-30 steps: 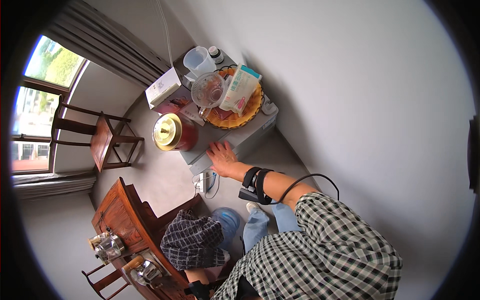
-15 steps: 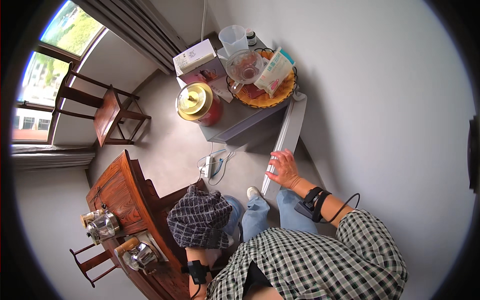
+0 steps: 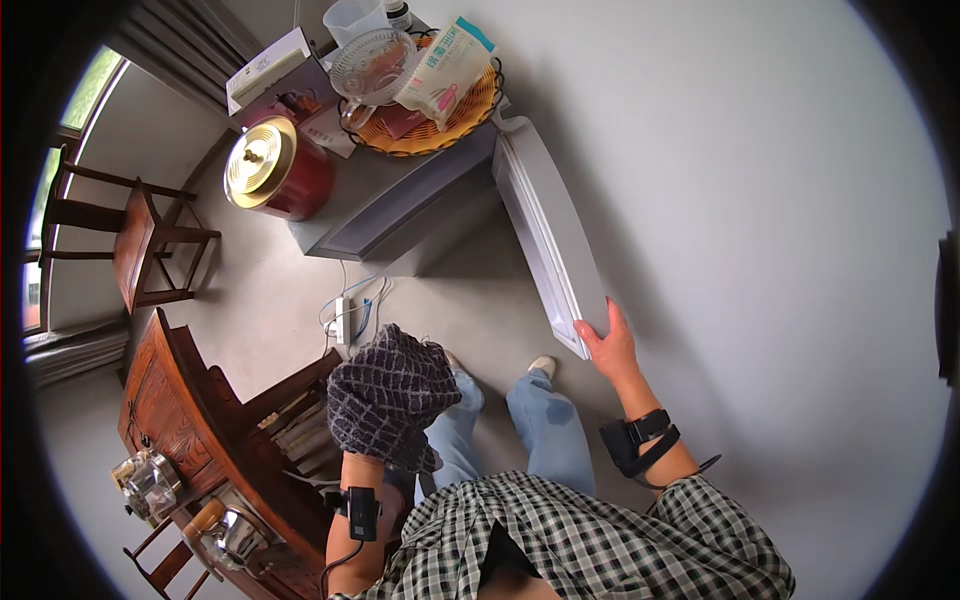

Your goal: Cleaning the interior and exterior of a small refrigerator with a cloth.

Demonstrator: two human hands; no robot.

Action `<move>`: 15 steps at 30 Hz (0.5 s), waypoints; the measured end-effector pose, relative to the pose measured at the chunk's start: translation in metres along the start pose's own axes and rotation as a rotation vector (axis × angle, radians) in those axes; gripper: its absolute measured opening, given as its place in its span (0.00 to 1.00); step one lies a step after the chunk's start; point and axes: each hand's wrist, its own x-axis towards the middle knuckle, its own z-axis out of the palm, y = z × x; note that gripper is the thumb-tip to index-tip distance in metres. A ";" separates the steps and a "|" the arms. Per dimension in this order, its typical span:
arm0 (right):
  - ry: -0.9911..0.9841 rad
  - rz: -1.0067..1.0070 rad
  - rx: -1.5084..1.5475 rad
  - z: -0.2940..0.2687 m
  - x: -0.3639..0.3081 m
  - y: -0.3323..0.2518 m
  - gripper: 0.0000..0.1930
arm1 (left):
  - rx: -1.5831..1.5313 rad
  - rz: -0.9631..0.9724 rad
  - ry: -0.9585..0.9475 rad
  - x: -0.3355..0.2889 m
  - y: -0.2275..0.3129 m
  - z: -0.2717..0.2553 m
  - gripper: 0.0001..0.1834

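- From afar, I'm monitoring the right hand (image 3: pixel 612 354) grasping the grey door (image 3: pixel 555 225), already open.
- Checked cloth (image 3: pixel 393 395), well apart, is hiding the left hand; its grip I can't tell.

rm: pale grey wall (image 3: pixel 780 220) fills rt side, plain, soft shadow nr its l part. floor (image 3: pixel 250 340) smooth, grey. window (image 3: pixel 95 88) far l, dk frame, greenery outside, bright daylight thru it. grey curtain (image 3: pixel 190 60) upper l; 2nd curtain (image 3: pixel 75 345) at window's other end. brn wooden chair (image 3: pixel 135 240) nr window. reddish-brn wooden table (image 3: pixel 165 415) lower l, grain visible; 2nd chair (image 3: pixel 165 572) beyond it, partly cut off.
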 end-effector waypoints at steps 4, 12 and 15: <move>0.070 -0.194 0.025 -0.004 0.018 0.027 0.30 | -0.203 -0.084 -0.265 0.074 -0.044 -0.018 0.23; -0.004 -0.181 0.242 -0.010 0.038 0.044 0.28 | -0.144 -0.097 -0.681 0.236 -0.083 0.003 0.22; 0.104 -0.307 0.281 -0.004 0.037 0.048 0.28 | 0.337 0.146 -0.322 0.280 -0.085 0.026 0.24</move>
